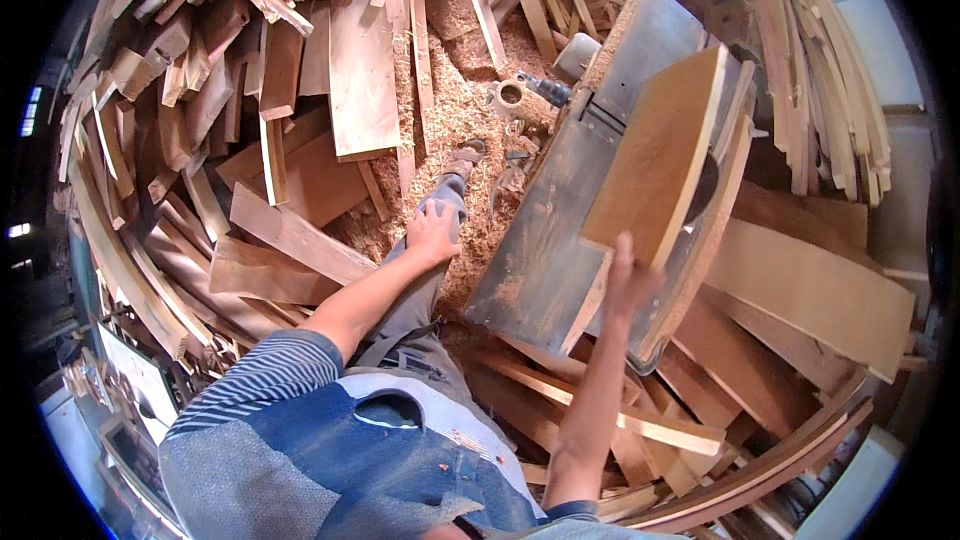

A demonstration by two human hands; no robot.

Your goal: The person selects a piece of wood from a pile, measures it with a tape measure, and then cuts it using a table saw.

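Resting on the metal table (540,260), right of centre, a board (660,145) is touched by the right hand (628,285); its grip cannot be told.
The left hand (433,233) is laid open on a knee (451,198); the board could be tipped by uneven one-handed pressure.

A hand could pass along the bare left side of the metal tabletop (530,250); the brown board (655,140) blocks much of its right side, with the right fingers (626,252) at the near end. Right of the board, a long wooden rail (722,220) leaves little room. A sawdust-covered gap (480,230) runs between tabletop and leg (425,295), while piled planks (290,70) crowd the far left
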